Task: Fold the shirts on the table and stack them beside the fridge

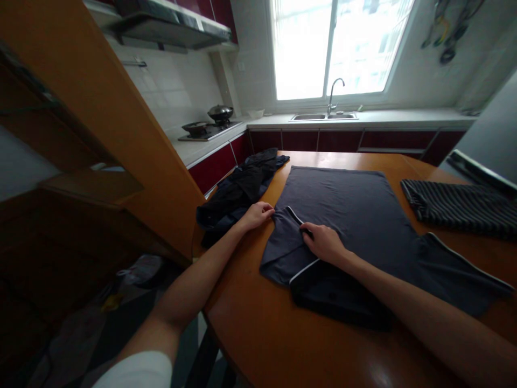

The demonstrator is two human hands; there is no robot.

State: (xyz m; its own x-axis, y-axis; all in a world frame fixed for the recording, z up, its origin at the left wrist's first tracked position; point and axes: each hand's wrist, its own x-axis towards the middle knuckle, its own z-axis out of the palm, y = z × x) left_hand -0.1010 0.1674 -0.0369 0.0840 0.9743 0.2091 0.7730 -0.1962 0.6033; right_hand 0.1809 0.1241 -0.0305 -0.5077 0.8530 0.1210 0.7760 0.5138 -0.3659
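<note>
A dark grey polo-style shirt [347,199] with a black collar and white piping lies spread on the wooden table, its hem toward the window and its collar near me. My left hand [258,214] pinches the shirt's left edge by the sleeve. On the white-trimmed sleeve cuff, my right hand [323,241] has its fingers closed on the dark fabric. The other sleeve [460,269] stretches out to the right, lying on the table. Part of the shirt is hidden beneath my right forearm.
Dark crumpled clothes [242,188] are heaped at the table's left edge. A striped folded garment [464,207] lies on the wooden table [250,318] at the right. Beyond are a stove with a lidded pan [220,112], a counter and a sink [311,116].
</note>
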